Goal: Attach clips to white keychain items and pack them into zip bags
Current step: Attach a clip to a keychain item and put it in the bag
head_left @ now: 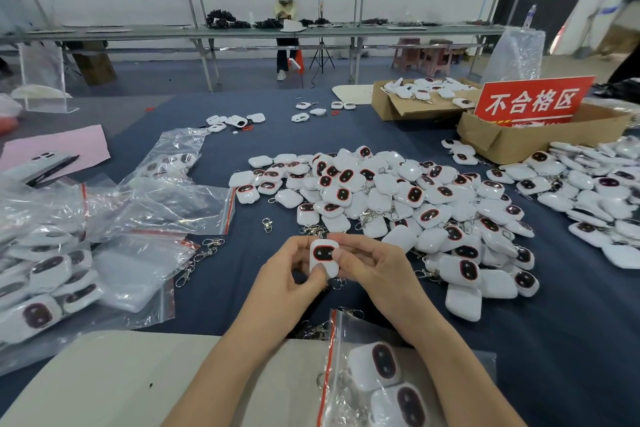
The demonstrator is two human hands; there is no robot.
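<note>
I hold one white keychain item point(323, 257) with a dark oval face between both hands above the blue table. My left hand point(292, 276) grips its left and lower side. My right hand point(369, 265) pinches its right side. A big heap of the same white items point(398, 204) lies just beyond. Loose metal clips point(201, 260) lie to the left of my hands and one clip point(267, 224) lies ahead. A zip bag point(377, 378) holding two items rests under my right forearm. Whether a clip hangs from the held item is hidden.
Filled and empty zip bags point(114, 253) are piled at the left. Two cardboard boxes point(512, 142) and a red sign point(533, 100) stand at the back right, with more white items point(595, 191) beside them. A beige board point(114, 378) lies at the near edge. A person sits at a far bench.
</note>
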